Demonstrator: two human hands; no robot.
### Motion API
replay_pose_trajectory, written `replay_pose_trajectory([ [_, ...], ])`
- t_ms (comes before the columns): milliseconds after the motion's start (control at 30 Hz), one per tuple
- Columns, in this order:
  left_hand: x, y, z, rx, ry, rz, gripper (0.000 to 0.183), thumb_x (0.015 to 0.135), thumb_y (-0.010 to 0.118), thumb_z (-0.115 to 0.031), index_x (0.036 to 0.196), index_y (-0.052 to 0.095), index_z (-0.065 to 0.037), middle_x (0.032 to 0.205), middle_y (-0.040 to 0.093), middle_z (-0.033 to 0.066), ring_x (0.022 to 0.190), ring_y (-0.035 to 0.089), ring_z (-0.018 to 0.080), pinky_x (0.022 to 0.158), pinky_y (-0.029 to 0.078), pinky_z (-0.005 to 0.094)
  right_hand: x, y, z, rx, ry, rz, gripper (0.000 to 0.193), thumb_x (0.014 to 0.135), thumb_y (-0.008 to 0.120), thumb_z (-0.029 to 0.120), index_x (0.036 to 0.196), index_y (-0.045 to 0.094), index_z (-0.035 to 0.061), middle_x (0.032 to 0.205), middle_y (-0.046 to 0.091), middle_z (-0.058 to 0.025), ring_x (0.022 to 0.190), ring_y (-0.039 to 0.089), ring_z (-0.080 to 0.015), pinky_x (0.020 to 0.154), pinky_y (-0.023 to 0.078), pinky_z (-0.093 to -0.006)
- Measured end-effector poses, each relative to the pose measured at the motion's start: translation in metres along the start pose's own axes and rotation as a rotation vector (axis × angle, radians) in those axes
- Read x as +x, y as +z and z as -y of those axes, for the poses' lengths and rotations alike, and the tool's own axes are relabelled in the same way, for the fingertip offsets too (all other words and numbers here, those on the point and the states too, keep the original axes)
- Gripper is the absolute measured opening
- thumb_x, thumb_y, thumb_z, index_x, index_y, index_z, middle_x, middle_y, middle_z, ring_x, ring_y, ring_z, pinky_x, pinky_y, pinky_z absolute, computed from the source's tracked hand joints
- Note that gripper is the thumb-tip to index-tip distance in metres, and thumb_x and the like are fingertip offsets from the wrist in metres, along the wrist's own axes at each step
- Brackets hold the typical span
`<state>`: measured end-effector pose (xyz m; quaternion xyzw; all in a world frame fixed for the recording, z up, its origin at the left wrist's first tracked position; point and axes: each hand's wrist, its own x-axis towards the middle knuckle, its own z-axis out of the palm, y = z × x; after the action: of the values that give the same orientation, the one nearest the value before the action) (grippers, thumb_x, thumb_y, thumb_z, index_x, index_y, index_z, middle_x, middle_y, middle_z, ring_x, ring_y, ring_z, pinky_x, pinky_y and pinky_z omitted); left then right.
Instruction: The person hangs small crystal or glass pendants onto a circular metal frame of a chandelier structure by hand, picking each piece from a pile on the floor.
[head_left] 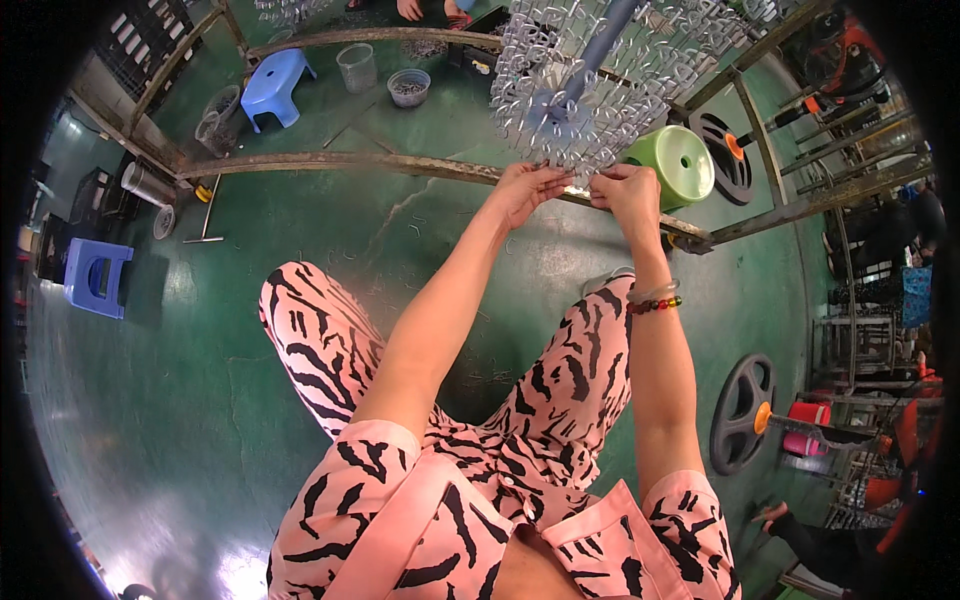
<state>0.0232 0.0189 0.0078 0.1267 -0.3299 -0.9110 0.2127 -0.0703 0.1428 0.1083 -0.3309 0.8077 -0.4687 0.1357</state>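
Observation:
A round rack [560, 105] bristling with bent silvery metal hooks hangs on a grey pole [603, 45] in front of me. At its near lower edge, my left hand [528, 192] is closed, thumb and fingers pinched together by the lowest hooks. Close on its right, my right hand [630, 192] is closed too, its fingertips pinched near the same hooks. A small bright spot shows between the two hands. Whatever either hand pinches is too small to make out. Beaded bracelets [655, 303] circle my right wrist.
A rusty metal frame bar [400, 163] crosses just beyond my knees. Right of the rack lies a green stool [685, 165]. Blue stools [275, 88] and plastic tubs [408, 88] stand at far left. A black wheel [743, 413] is at right. Another person's hands [425, 10] show at the top.

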Motion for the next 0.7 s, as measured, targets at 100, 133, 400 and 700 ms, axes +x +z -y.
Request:
replay_pose_trajectory([
  [100, 0.002, 0.0, 0.003, -0.021, -0.037, -0.013, 0.015, 0.085, 0.057, -0.001, 0.099, 0.056, 0.005, 0.103, 0.062, 0.0154, 0.093, 0.062, 0.0198, 0.078, 0.051, 0.0275, 0.0, -0.002, -0.003, -0.165, -0.075, -0.124, 0.022, 0.066, 0.065, 0.013, 0.075, 0.066, -0.0071, 0.061, 0.063, -0.0167, 0.057, 0.064, -0.0238, 0.06, 0.05, -0.0316],
  [133, 0.004, -0.001, 0.004, -0.024, -0.047, 0.016, 0.015, 0.085, 0.057, -0.001, 0.099, 0.056, 0.005, 0.103, 0.062, 0.0147, 0.092, 0.062, 0.0192, 0.078, 0.051, 0.028, 0.001, -0.002, -0.004, -0.163, -0.075, -0.128, 0.022, 0.066, 0.065, 0.013, 0.075, 0.066, -0.0071, 0.061, 0.063, -0.0167, 0.057, 0.064, -0.0238, 0.06, 0.05, -0.0316],
  [400, -0.006, 0.015, 0.003, 0.057, -0.133, -0.01, 0.018, 0.083, 0.061, -0.003, 0.1, 0.059, -0.001, 0.1, 0.064, 0.0097, 0.088, 0.061, 0.0161, 0.078, 0.049, 0.0298, 0.016, -0.004, -0.008, -0.217, -0.057, -0.114, 0.021, 0.064, 0.065, 0.013, 0.078, 0.069, -0.0027, 0.064, 0.063, -0.0199, 0.064, 0.064, -0.031, 0.065, 0.05, -0.0352],
  [700, 0.003, 0.012, 0.017, -0.008, -0.007, 0.031, 0.017, 0.082, 0.06, 0.0, 0.098, 0.06, 0.002, 0.096, 0.065, 0.0108, 0.088, 0.062, 0.0187, 0.082, 0.05, 0.0301, 0.022, -0.005, -0.011, -0.308, -0.105, -0.026, 0.022, 0.068, 0.066, 0.006, 0.081, 0.065, -0.0114, 0.063, 0.064, -0.0131, 0.055, 0.064, -0.0156, 0.053, 0.05, -0.026],
])
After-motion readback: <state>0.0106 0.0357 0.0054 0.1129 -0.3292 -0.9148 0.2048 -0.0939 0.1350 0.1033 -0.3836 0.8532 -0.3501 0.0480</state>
